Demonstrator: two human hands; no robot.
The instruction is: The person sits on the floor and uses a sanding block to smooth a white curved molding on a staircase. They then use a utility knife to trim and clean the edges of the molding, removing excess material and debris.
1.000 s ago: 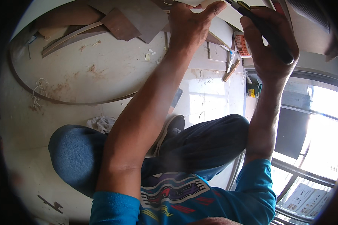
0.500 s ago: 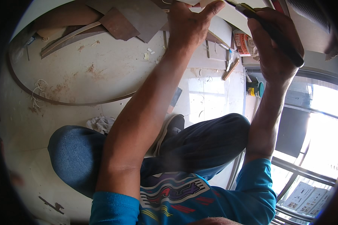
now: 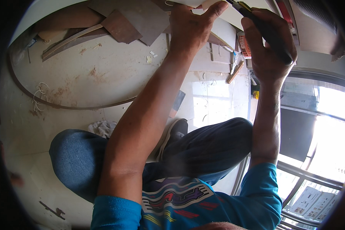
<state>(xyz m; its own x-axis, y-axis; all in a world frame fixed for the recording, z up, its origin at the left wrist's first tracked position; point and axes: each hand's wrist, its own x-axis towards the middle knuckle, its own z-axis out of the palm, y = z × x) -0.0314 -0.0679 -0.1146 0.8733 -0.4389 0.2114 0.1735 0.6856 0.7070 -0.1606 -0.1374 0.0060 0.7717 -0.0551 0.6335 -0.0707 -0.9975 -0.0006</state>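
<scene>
Now, nearest first, with clock directions read across the view:

Knees: my legs in blue jeans point(image 3: 203, 153) are folded under me at the centre and toward 7 o'clock, and one dark shoe point(image 3: 174, 132) shows between them.

Floor: the pale dusty floor point(image 3: 115, 73) runs out toward 10 o'clock, carrying a thin curved strip point(image 3: 65, 104), brown board offcuts point(image 3: 120, 27) at 11 o'clock and a crumpled rag point(image 3: 101, 126) beside my left knee.

Left hand: my left hand point(image 3: 191, 28) is at 12 o'clock, fingers spread and pressed flat on the pale panel point(image 3: 228, 17), the thumb stretched toward the knife. It grips nothing; it only pins the sheet down.

Right hand: my right hand point(image 3: 270, 48) is at 1 o'clock, closed in a full fist round the dark handle of the utility knife point(image 3: 266, 28), whose yellow-marked tip end points up and left toward the panel's edge.

Panel: it lies at the very top of the view, partly cut off by the rim, so I cannot tell how far any cut runs.

Change: over the last second the knife has shifted only slightly against the panel, the handle sliding a little toward 1 o'clock, while my left hand has stayed planted in the same spot.

Meaning: I judge that I am mid-stroke, drawing the blade slowly along the sheet, and the scoring is under way, not finished.

Far side: bright window frames point(image 3: 314, 126) fill 3 to 4 o'clock.
</scene>
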